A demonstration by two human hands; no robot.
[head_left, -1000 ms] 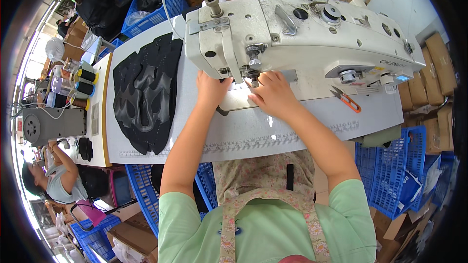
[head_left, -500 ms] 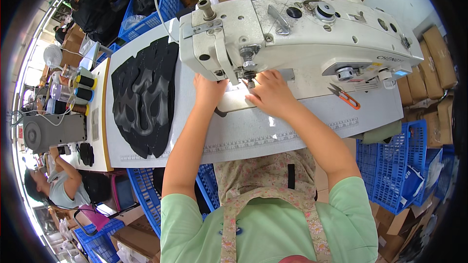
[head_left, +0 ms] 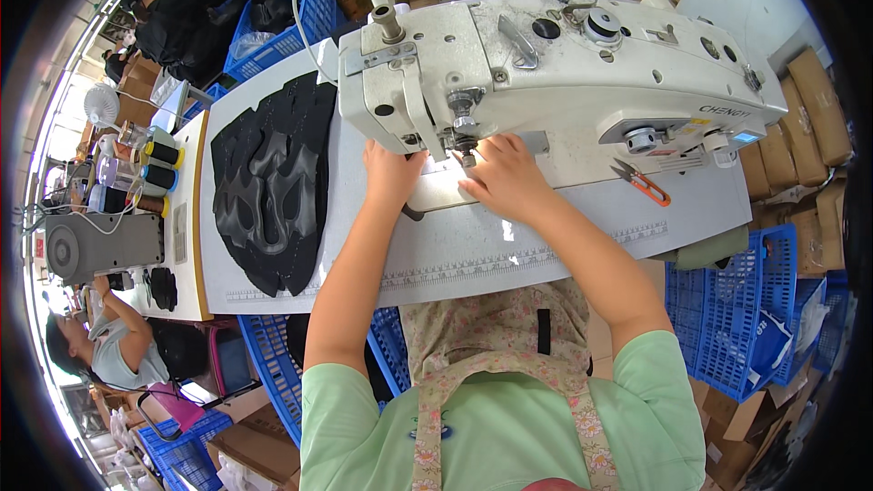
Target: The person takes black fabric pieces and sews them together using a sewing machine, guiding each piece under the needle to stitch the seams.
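A white sewing machine (head_left: 582, 73) stands before me, and both my hands rest at its needle area. My left hand (head_left: 391, 171) lies at the left of the presser foot, its fingers mostly hidden under the machine head. On the right, my right hand (head_left: 506, 175) lies on the bed close to the needle bar (head_left: 466, 150). Its thumb is apart from its bent fingers, and no held thing shows in it. Whatever fabric lies under the foot is too hidden to make out. A small dark curved piece (head_left: 413, 213) shows beside my left wrist.
Black panels with a glossy moulded pattern (head_left: 273, 186) lie stacked on the grey table (head_left: 409, 264), left of my left arm. Orange-handled thread snips (head_left: 647, 185) lie at the right. Blue crates (head_left: 727, 300) stand beside the table. Another person (head_left: 118, 336) sits at the far left.
The view has shifted very slightly. Both hands stay at the needle area with no clear movement, and the black panels and snips lie where they were.
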